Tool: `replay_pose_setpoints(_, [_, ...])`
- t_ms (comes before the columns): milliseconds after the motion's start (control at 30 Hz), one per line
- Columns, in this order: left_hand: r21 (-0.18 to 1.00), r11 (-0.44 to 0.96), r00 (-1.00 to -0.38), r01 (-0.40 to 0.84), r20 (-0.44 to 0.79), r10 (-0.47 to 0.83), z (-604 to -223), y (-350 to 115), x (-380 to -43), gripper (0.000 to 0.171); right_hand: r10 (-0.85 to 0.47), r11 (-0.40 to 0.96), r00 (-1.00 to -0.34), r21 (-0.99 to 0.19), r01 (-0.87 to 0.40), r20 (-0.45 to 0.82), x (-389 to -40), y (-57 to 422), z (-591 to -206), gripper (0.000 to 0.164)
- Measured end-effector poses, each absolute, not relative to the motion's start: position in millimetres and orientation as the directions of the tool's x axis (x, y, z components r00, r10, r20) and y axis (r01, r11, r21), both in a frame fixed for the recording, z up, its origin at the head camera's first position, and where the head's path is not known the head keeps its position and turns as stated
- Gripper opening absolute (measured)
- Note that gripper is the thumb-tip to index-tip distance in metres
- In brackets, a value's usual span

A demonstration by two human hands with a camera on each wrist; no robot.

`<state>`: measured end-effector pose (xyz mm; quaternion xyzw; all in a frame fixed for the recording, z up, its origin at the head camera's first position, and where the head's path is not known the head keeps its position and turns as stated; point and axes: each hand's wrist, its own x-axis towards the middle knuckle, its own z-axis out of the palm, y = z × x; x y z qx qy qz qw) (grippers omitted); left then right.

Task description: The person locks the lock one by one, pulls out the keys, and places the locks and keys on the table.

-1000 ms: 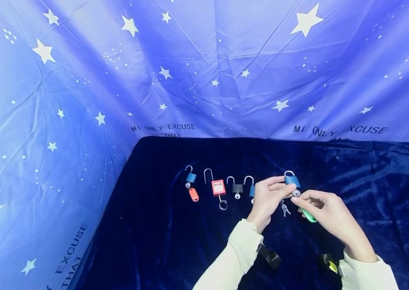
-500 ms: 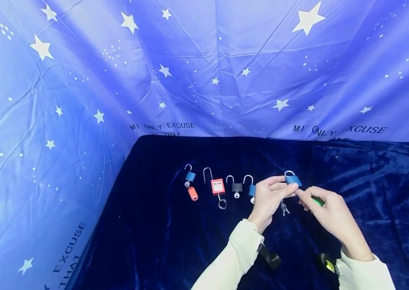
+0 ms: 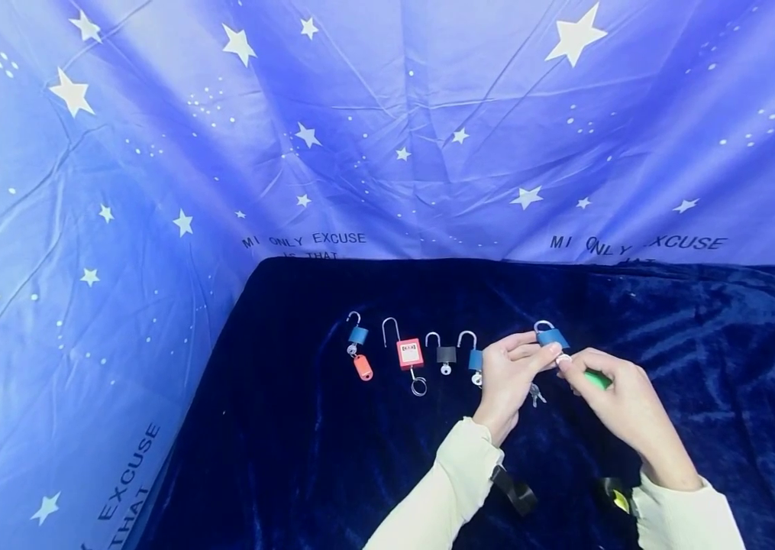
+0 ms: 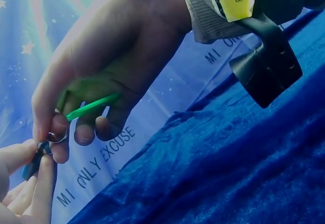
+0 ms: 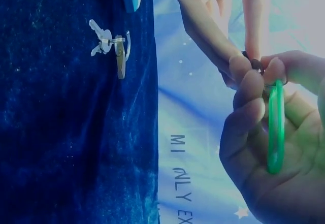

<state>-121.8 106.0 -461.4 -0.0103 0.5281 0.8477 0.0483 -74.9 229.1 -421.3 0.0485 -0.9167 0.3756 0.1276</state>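
In the head view my left hand (image 3: 509,378) pinches the body of a blue padlock (image 3: 553,339), whose silvery shackle curves up at the top. My right hand (image 3: 624,405) pinches the head of a key (image 3: 563,359) at the padlock's lower end; the key's blade is hidden. A green key tag (image 3: 596,379) hangs from that key and lies along the right palm. The right wrist view shows the tag (image 5: 275,127) edge-on, below the pinching fingertips. A small metal ring (image 4: 60,137) joins key and tag in the left wrist view, close to the padlock (image 4: 32,168).
Left of my hands on the dark blue velvet cloth (image 3: 277,428) lie a blue padlock with an orange tag (image 3: 363,367), a red padlock (image 3: 410,354), a black padlock (image 3: 445,354) and another blue padlock (image 3: 475,359). A brass-coloured padlock (image 5: 120,61) with keys (image 5: 104,41) lies beneath my hands.
My right hand has turned the key: its head went from flat to edge-on, and shows light again now. The green tag has swung up from below the fingers. My left hand keeps its grip.
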Motion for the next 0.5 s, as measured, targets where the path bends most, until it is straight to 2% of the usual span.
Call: replay_pose_setpoints(500, [0.897, -0.442, -1.000, 0.012, 0.012, -0.001, -456.5, 110.5, -117.5, 0.034, -0.008, 0.704, -0.964, -0.683, -0.195, 0.266, -73.4, 231.0, -416.9, 0.019])
